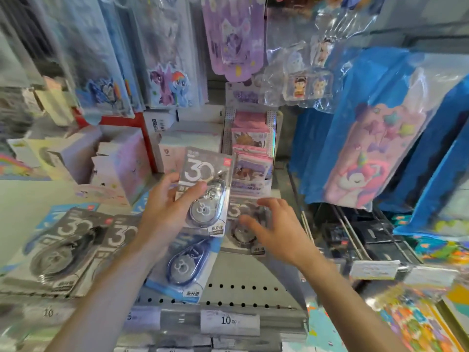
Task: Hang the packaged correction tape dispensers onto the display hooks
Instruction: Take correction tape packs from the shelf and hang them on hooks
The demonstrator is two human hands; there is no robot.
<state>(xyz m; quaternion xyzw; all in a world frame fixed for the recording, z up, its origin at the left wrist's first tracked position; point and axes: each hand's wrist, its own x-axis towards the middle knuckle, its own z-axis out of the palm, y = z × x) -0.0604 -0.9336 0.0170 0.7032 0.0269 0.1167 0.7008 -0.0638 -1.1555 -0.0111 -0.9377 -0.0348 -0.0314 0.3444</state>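
Observation:
My left hand grips a grey packaged correction tape dispenser, marked "30", upright above the shelf, thumb across its front. My right hand hovers with spread fingers over another grey pack lying flat on the shelf; it is blurred and whether it touches the pack is unclear. A blue pack lies under my left hand. Two black packs lie at the left. Bare metal display hooks stick out at the right, with price tags at their tips.
The perforated metal shelf carries a "10.00" price label on its front edge. Boxes and sticker packs stand behind the packs. Hanging pencil cases and blue plastic bags crowd the top and right.

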